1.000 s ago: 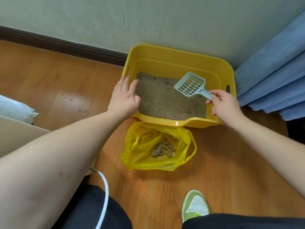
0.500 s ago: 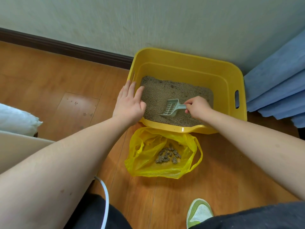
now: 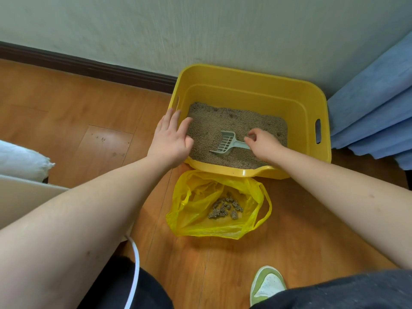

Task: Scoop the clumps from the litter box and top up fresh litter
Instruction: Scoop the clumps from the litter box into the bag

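A yellow litter box [image 3: 245,73] stands on the wooden floor against the wall, holding grey-brown litter [image 3: 223,119]. A pale slotted scoop [image 3: 226,143] lies low on the litter near the front, its mouth pointing to the lower left. My right hand [image 3: 264,146] grips the end of its handle with curled fingers. My left hand [image 3: 171,139] rests on the box's left front rim with straight fingers and the thumb over the litter. In front of the box a yellow plastic bag [image 3: 196,204] lies open with several grey clumps [image 3: 225,208] inside.
A blue curtain [image 3: 374,103] hangs right of the box. A white sack [image 3: 20,161] and a beige panel [image 3: 22,195] sit at the left edge. A white cable [image 3: 133,264] runs by my leg; my green shoe [image 3: 266,284] is on the floor below the bag.
My right hand brought the scoop down from above the box's right side into the litter, then lowered it nearly flat on the surface. My left hand stayed on the rim.
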